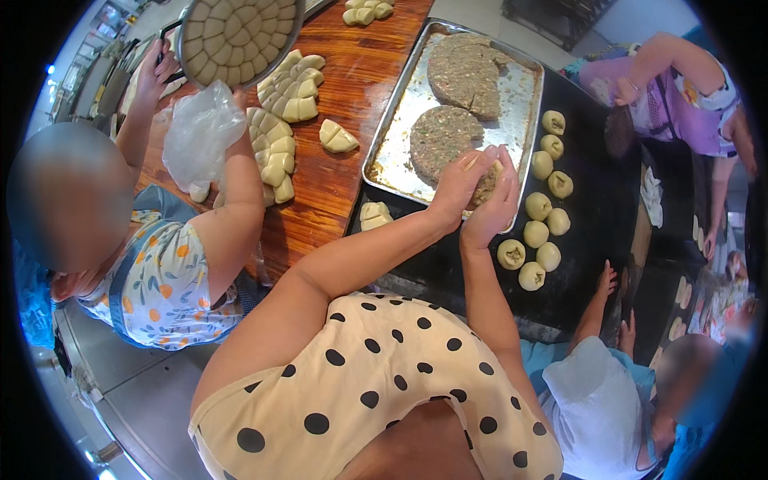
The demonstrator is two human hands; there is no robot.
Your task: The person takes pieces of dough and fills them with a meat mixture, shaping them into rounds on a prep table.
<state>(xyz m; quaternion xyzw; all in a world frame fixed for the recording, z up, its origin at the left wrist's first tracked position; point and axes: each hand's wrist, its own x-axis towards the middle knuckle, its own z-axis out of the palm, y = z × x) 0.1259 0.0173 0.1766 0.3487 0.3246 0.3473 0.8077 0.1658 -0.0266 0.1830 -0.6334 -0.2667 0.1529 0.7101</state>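
Observation:
Over the near right part of a metal tray (387,152), my left hand (462,182) and my right hand (494,213) are cupped together. Between them they hold a filled bun (487,186), with speckled filling showing and a little pale dough at its top; my fingers hide most of it. Two large mounds of ground filling, a near one (440,140) and a far one (468,72), lie on the tray. Right of my hands, several round filled buns (536,234) sit on a black surface. A small cut dough piece (374,215) lies left of my forearms.
On the wooden table (344,88) at the left are cut dough portions (292,88). A person there holds up a round pan (238,36) of divided dough beside a clear plastic bag (200,132). Other people stand along the right side of the black worktop (596,200).

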